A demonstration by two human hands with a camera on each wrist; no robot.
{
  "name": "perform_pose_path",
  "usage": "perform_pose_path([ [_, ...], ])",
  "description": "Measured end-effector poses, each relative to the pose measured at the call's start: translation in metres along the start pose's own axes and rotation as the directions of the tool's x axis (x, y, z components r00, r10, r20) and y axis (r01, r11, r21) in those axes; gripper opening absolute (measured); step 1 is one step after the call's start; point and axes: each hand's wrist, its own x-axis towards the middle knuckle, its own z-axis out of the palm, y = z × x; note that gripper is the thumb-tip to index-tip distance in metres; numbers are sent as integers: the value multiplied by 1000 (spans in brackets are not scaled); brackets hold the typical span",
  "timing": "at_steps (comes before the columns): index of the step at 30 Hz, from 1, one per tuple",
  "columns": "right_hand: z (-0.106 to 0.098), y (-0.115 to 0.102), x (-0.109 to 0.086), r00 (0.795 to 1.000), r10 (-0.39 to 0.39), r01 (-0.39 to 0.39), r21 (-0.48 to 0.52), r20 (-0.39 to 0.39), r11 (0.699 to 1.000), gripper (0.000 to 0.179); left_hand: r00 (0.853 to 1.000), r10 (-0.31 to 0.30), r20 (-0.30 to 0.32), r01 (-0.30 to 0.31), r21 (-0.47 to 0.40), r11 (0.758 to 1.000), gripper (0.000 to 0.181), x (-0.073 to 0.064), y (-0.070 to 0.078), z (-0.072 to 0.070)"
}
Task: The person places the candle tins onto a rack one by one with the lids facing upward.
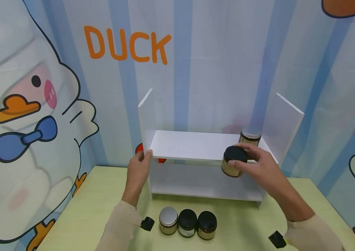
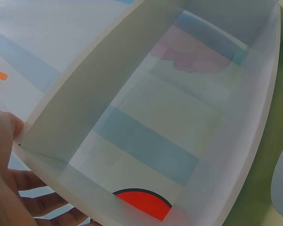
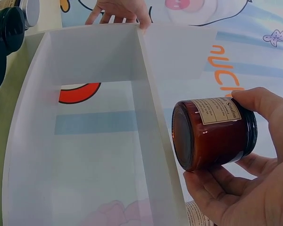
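Observation:
In the head view my right hand [image 1: 262, 169] grips an amber glass jar [image 1: 232, 169] with a black lid and a pale label, in front of the upper board of a white two-tier shelf [image 1: 190, 146]. The right wrist view shows my thumb and fingers around the lid end of the jar [image 3: 212, 136], its base toward the shelf. My left hand [image 1: 138, 172] holds the shelf's left side, thumb at the front edge and fingers along the outside. A silver-lidded jar [image 1: 250, 134] stands at the right end of the upper board, partly behind my right hand.
Before the shelf, a silver-lidded jar [image 1: 168, 219] and two black-lidded jars, one in the middle [image 1: 187, 223] and one at the right [image 1: 207, 225], form a row on the pale yellow table [image 1: 102, 202]. A duck-print curtain [image 1: 215, 69] hangs behind.

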Motion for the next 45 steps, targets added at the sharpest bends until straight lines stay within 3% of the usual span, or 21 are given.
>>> perform_pose_path([
  [26,2,-6,17,1000,-3,3,-35,3,999,67,1000,24,0,-24,-12,1000,63,-1,0,-1],
  [45,5,-3,28,1000,-25,25,-26,3,999,65,1000,2,7,-2,-12,1000,65,-3,2,-1],
])
